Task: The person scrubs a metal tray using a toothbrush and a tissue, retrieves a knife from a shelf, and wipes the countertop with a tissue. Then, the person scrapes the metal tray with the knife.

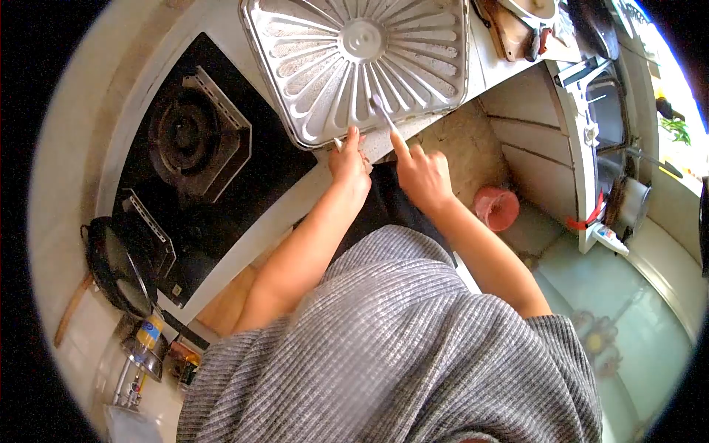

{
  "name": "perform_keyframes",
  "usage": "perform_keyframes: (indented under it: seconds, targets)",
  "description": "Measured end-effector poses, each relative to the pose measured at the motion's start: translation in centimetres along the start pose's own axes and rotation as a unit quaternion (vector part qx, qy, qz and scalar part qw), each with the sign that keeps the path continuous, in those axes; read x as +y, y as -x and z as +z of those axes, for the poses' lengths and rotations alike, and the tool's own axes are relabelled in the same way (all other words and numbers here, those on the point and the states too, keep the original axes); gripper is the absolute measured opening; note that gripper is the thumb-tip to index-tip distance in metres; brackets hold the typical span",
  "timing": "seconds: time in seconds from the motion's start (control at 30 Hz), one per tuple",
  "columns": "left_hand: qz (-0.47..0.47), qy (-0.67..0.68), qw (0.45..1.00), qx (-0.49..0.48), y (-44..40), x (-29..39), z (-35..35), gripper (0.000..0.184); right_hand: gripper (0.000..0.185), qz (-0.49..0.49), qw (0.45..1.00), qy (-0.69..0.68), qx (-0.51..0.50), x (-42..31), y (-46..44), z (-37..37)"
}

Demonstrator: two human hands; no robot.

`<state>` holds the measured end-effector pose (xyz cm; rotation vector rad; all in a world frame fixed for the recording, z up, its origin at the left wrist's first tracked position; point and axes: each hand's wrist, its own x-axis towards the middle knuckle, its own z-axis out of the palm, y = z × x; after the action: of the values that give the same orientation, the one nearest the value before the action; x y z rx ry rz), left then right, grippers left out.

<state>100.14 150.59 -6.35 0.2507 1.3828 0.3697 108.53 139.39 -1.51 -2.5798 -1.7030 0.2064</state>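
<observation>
A square metal tray (362, 40) with raised spokes and a round centre lies on the white counter, its near edge at the counter's edge. Wrapped round a small whitish item, my left hand (350, 162) is at the tray's near edge; what the item is cannot be made out. Just to the right, my right hand (425, 176) grips a thin white toothbrush (382, 109), with the index finger stretched along its handle. The brush head is over the tray's near spokes. Dark specks mark the tray's surface.
At the left is a black gas stove (221, 184) with a burner, and a black pan (122, 269) below it. A cutting board (508, 33) lies at the top right. A pink bucket (496, 208) stands on the floor. The sink (605, 111) is at the right.
</observation>
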Motion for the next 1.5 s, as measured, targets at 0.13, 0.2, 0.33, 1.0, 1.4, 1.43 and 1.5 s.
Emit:
perform_keyframes:
  seconds: [0.13,0.2,0.33,1.0,1.4,1.43,1.5]
  targets:
    - [0.014,0.027,1.0,0.003,-1.4,-1.3,-0.5,0.025,0.055,-0.028,0.999,0.011,-0.012,0.2,2.1,-0.5]
    - [0.021,0.018,1.0,-0.004,-0.8,-1.1,-0.3,0.025,0.055,-0.005,1.0,0.02,-0.012,0.4,0.7,0.2]
    - [0.014,0.012,1.0,0.021,-0.6,-0.9,0.0,0.026,0.052,0.027,0.999,-0.034,0.002,0.4,-1.6,0.6]
    - [-0.001,0.002,1.0,0.011,-1.9,-1.6,-0.6,0.025,0.044,0.065,0.979,-0.19,0.023,1.3,-0.2,0.4]
    - [0.013,0.0,1.0,0.008,-1.2,-1.6,-0.4,0.024,0.049,0.037,0.994,-0.103,0.008,1.1,-0.9,1.0]
    - [0.016,-0.006,1.0,0.014,-0.8,-1.2,-0.2,0.024,0.049,0.036,0.993,-0.108,0.011,1.1,-1.5,1.1]
    - [0.019,-0.015,0.999,0.026,0.0,-0.7,0.2,0.024,0.052,0.04,0.992,-0.122,0.016,0.9,-0.4,0.8]
